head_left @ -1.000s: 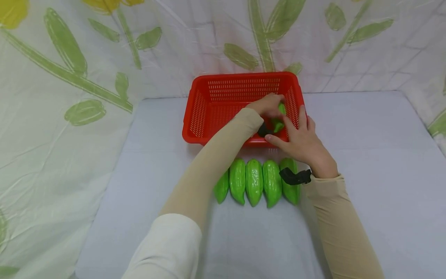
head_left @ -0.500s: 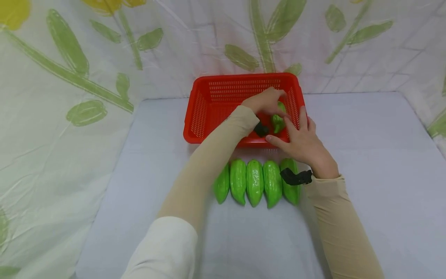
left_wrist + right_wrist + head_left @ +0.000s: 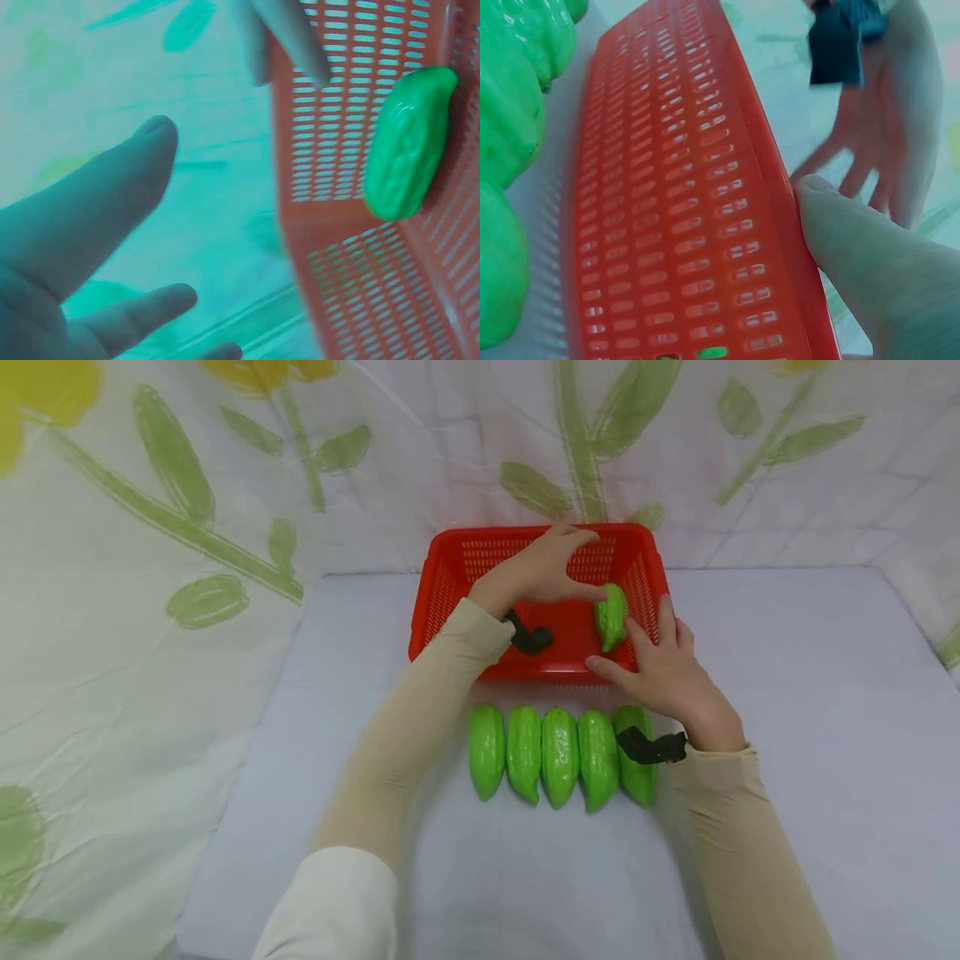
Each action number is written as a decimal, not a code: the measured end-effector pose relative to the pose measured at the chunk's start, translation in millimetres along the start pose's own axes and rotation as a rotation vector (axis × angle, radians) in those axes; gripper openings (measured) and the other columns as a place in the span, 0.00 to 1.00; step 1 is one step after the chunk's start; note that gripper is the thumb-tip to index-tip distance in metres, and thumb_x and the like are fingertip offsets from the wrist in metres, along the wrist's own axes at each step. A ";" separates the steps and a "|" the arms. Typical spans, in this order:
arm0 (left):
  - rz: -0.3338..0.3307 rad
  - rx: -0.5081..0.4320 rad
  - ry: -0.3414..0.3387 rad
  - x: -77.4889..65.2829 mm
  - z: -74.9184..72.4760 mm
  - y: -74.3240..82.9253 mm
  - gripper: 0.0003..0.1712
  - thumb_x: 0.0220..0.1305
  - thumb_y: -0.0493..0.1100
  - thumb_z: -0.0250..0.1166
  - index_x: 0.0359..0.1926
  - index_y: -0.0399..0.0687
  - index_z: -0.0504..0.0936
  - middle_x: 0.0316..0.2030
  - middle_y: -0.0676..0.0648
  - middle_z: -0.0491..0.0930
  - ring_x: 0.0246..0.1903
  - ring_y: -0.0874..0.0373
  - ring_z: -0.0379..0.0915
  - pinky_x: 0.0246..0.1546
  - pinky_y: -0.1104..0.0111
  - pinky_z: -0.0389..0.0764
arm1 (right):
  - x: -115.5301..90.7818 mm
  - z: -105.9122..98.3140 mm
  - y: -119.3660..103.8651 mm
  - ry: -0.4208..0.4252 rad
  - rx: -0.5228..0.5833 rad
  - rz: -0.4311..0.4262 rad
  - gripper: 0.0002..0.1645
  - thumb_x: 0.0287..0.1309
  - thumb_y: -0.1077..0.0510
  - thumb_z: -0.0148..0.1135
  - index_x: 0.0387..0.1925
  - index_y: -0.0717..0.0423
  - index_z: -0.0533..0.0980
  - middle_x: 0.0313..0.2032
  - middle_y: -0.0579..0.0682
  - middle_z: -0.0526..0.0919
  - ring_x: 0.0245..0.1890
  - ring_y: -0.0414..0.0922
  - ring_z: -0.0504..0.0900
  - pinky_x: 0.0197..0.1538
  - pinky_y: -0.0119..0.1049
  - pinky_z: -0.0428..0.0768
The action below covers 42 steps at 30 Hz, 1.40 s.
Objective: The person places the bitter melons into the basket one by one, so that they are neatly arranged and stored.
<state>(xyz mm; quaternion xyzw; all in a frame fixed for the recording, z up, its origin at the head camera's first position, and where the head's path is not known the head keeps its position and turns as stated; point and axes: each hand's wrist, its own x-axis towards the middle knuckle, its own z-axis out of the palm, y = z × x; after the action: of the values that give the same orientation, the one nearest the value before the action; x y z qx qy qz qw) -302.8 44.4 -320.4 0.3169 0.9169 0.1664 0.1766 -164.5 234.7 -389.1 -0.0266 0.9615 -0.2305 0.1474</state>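
Note:
One bumpy green bitter melon lies in the right end of the red plastic basket. My left hand hovers over the basket's middle, fingers spread and holding nothing; its thumb tip overlaps the melon's left side in the head view. A gap separates that hand from the melon in the left wrist view. My right hand rests on the basket's front right corner, thumb on the front rim and fairly straight fingers along the right rim. The right wrist view shows this thumb against the rim.
Several more bitter melons lie side by side in a row on the white table, just in front of the basket. My right wrist, with its black strap, is over the rightmost one. A flower-printed curtain hangs behind the basket.
My left hand has drawn away from the melon in the basket, moving left and up, and its fingers have spread. The right hand keeps its place on the basket corner. The view has shifted slightly.

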 end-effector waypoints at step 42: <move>-0.015 -0.183 0.207 -221.2 121.1 -29.4 0.46 0.60 0.52 0.78 0.76 0.51 0.68 0.73 0.46 0.65 0.70 0.51 0.63 0.63 0.54 0.80 | -15.9 9.8 6.5 0.046 0.007 -0.028 0.64 0.67 0.23 0.51 0.82 0.63 0.44 0.79 0.68 0.16 0.75 0.78 0.35 0.57 0.81 0.69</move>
<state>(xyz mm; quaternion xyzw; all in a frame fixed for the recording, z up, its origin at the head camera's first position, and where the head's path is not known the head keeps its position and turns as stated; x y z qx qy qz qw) -103.2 -95.6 -391.3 0.2737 0.9135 0.2799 0.1106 -146.3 238.2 -396.1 -0.0342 0.9633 -0.2367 0.1219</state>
